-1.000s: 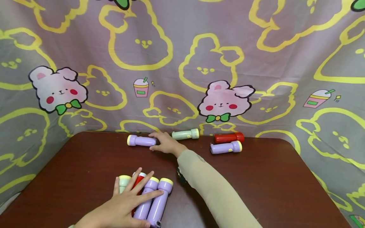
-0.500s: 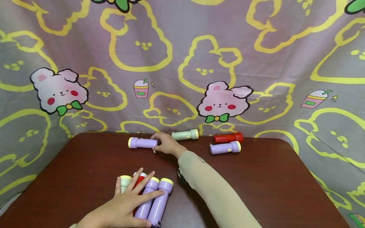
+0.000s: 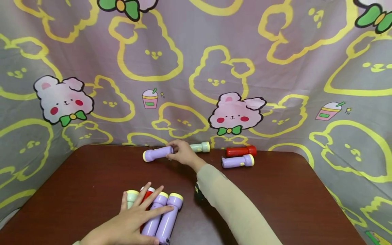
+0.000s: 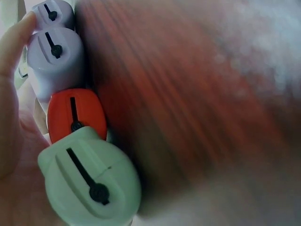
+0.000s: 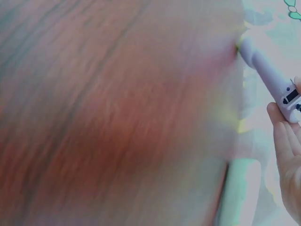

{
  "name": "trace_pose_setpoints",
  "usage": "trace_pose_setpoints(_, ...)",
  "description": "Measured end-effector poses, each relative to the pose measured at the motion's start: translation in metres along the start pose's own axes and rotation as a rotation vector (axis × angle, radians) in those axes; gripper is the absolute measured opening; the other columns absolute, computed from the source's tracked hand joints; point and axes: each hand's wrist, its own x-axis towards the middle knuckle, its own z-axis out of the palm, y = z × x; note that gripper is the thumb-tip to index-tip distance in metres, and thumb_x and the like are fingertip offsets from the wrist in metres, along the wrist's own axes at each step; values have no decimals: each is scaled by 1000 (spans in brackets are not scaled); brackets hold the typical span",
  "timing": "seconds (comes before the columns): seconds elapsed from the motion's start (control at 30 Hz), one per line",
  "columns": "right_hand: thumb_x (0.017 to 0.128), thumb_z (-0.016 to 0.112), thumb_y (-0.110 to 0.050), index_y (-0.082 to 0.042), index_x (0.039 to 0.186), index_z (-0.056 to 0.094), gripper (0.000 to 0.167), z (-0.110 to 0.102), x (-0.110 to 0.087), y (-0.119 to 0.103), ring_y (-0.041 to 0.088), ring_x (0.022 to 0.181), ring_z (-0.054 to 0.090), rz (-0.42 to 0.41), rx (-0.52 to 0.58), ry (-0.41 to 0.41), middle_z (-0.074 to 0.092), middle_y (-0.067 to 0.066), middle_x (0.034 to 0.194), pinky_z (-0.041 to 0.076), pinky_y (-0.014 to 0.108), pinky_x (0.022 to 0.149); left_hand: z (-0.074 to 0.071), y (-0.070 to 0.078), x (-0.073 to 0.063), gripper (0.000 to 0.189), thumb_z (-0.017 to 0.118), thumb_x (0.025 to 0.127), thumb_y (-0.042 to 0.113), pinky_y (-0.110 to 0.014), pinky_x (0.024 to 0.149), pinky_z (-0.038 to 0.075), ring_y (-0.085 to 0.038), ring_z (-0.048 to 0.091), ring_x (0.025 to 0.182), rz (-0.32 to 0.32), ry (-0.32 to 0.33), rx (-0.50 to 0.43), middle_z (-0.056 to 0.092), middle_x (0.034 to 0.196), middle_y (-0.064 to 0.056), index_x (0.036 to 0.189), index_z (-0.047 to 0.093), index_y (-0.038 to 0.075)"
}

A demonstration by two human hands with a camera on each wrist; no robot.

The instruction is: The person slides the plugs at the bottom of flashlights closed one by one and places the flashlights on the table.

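Note:
In the head view, my left hand lies with fingers spread across a row of flashlights: a pale green one, a red one and two purple ones, the outer purple flashlight reaching past my thumb. Their ends line up side by side in the left wrist view, the green end nearest the camera. At the table's far side, my right hand pinches another purple flashlight by its tail, its yellow-rimmed head pointing left. In the right wrist view this purple flashlight is tilted between thumb and fingers.
Behind my right hand a green flashlight lies by the back edge, partly hidden. Farther right are a red flashlight and a purple flashlight. A patterned curtain hangs right behind the brown table.
My right hand has closed on the purple flashlight's tail and shifted it slightly right, raising the tail so it now slants. My left hand stays on the row. The head view has tilted slightly.

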Motion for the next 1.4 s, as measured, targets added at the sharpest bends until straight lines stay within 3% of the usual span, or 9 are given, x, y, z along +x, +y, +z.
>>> trace_pose_setpoints(0.27,83,77,0,5,117,65,37,-10,-18,3,33,93,71,-18,98,19,64,22,113,58,22,73,2,-2,-5,71,57,79,79,-89,86,5,-10,-24,150,-8,-6,-17,24,166,-4,144,40,56)
trace_pose_setpoints(0.4,83,77,0,6,119,64,38,-17,-25,5,35,96,70,-16,112,21,61,21,117,58,23,78,2,-3,-4,71,58,79,79,-89,87,4,-23,-10,154,-16,-3,-21,27,164,-6,144,40,56)
trace_pose_setpoints(0.57,83,77,2,4,119,63,39,-27,-35,7,32,95,70,-30,117,39,61,20,118,58,23,80,5,-3,0,73,59,76,81,-88,85,11,-33,6,152,-9,25,27,29,164,-3,142,41,57)
trace_pose_setpoints(0.87,84,73,3,4,121,61,39,-35,-55,2,26,94,70,-132,126,-3,57,19,114,57,23,82,6,-1,0,74,59,76,81,-88,84,13,-29,0,154,-11,24,31,30,163,-5,143,40,58)
trace_pose_setpoints(1.07,83,73,3,1,119,62,38,-43,-65,-6,21,87,66,-174,74,13,58,16,112,55,20,75,4,0,-1,74,60,75,81,-89,84,12,-26,-4,154,-13,26,30,30,163,-6,143,40,57)
trace_pose_setpoints(1.4,82,73,4,-1,117,64,36,-60,-79,-14,19,85,61,-232,106,68,60,17,111,52,21,71,1,0,0,73,61,77,79,-88,87,9,-31,2,153,-18,19,9,29,163,-5,143,41,56)
